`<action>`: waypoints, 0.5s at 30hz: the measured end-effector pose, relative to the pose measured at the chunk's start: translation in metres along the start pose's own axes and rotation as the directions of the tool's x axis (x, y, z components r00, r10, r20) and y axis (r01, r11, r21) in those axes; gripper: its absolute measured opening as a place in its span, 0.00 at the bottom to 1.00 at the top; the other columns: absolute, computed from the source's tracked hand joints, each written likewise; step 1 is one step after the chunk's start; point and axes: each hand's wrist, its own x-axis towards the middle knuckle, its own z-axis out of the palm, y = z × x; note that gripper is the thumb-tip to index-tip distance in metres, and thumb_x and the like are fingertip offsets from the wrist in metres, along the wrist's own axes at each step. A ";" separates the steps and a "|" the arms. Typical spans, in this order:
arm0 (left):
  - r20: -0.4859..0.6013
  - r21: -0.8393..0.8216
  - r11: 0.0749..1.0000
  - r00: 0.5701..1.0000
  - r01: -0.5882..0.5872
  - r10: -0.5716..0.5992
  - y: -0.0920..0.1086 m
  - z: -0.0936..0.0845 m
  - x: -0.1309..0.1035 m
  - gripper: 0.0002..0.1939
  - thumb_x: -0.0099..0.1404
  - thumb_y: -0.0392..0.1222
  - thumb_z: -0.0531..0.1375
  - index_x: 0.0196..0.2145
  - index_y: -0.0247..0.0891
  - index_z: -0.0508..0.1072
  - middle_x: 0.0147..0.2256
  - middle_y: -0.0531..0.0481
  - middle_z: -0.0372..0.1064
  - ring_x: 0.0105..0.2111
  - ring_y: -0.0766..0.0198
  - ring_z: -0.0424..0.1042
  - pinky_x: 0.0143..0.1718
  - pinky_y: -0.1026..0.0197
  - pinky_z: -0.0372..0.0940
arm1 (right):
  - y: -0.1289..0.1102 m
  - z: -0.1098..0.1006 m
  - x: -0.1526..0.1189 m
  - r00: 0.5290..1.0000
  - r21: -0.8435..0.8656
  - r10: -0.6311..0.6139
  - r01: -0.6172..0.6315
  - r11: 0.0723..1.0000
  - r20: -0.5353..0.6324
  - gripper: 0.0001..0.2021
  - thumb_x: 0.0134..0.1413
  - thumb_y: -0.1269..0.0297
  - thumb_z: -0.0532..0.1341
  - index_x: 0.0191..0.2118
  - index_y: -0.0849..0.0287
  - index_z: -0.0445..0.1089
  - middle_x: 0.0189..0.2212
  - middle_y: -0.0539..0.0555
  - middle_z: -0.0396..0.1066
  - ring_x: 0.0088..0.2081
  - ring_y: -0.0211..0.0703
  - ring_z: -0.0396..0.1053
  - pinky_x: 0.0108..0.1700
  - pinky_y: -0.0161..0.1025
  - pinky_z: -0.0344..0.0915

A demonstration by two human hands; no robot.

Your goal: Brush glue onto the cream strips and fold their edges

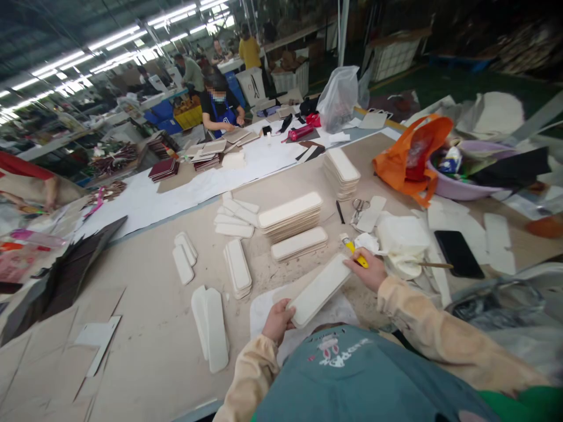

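A long white panel [320, 291] with rounded corners is held tilted above the table. My left hand [279, 321] is closed on its near left end, thumb on top. My right hand [368, 269] is closed round a yellow-handled brush [361, 261], its pale tip pointing away from me, and touches the panel's far right end. Below the panel lies a white sheet [264, 310]. Just beyond stand a tall stack of similar panels [290, 212] and a lower stack [299, 244]. A white tub [403, 235] with a wooden stick [435, 265] sits right of my right hand.
Smaller white pieces [237, 266] lie in groups to the left. Scissors [359, 206], a black pen [340, 212] and a phone [459, 253] rest on the right. An orange bag [413, 155] leans by a purple basin [468, 176]. Across the table sits a co-worker [222, 108].
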 end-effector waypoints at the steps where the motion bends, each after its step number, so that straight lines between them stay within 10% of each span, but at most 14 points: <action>1: -0.004 0.006 1.000 1.000 0.004 -0.004 -0.001 -0.003 0.001 0.24 0.48 0.52 0.66 0.37 0.35 0.68 0.27 0.52 0.71 0.24 0.66 0.71 0.24 0.65 0.66 | 0.000 0.003 -0.001 1.000 0.002 0.000 0.000 1.000 0.008 0.18 0.44 0.47 0.63 0.27 0.54 0.58 0.24 0.48 0.65 0.26 0.41 0.62 0.32 0.40 0.60; 15: -0.186 0.279 0.960 0.982 0.029 0.024 -0.008 -0.048 0.043 0.15 0.55 0.53 0.61 0.28 0.38 0.67 0.22 0.55 0.67 0.25 0.65 0.69 0.27 0.63 0.66 | 0.030 0.048 -0.012 0.996 -0.136 0.024 -0.011 0.991 0.090 0.17 0.47 0.46 0.60 0.28 0.53 0.57 0.23 0.48 0.66 0.25 0.42 0.64 0.31 0.41 0.62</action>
